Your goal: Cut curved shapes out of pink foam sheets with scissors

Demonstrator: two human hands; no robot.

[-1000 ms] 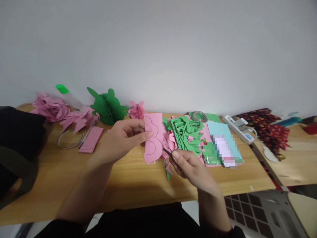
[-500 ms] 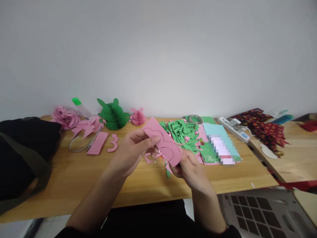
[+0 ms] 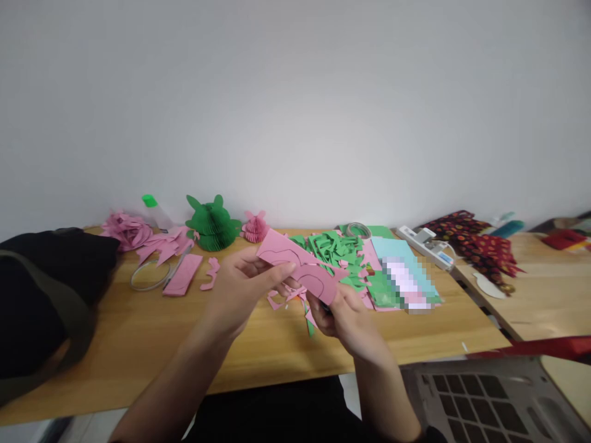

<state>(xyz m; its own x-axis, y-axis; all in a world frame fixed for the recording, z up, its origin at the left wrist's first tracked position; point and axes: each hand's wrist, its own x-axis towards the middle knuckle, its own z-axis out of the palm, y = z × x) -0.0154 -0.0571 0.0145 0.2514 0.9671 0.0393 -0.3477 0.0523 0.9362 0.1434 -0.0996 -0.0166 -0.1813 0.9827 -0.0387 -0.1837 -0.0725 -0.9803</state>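
Note:
My left hand (image 3: 249, 286) pinches a folded pink paper (image 3: 314, 280), thumb on top and fingers underneath. A dark wavy outline is drawn on the paper, and a narrow pink strip splits away along its upper edge. At the paper's lower right end, my right hand (image 3: 348, 320) is closed around scissors (image 3: 327, 309); only a bit of dark handle shows, and the blades are hidden. Pink scraps (image 3: 277, 300) lie on the table below the hands. Behind the paper is a heap of green paper offcuts (image 3: 333, 251).
Green (image 3: 213, 224) and pink (image 3: 255, 227) honeycomb paper figures stand by the wall. Left of them lie pink offcuts (image 3: 127, 231), a tape roll (image 3: 150, 275) and a folded pink piece (image 3: 183, 275). A black bag (image 3: 46, 271) sits far left, a power strip (image 3: 427, 246) right.
The paper has tilted flatter in my hands, and the strip along its upper edge now stands further away from it. The view has shifted slightly.

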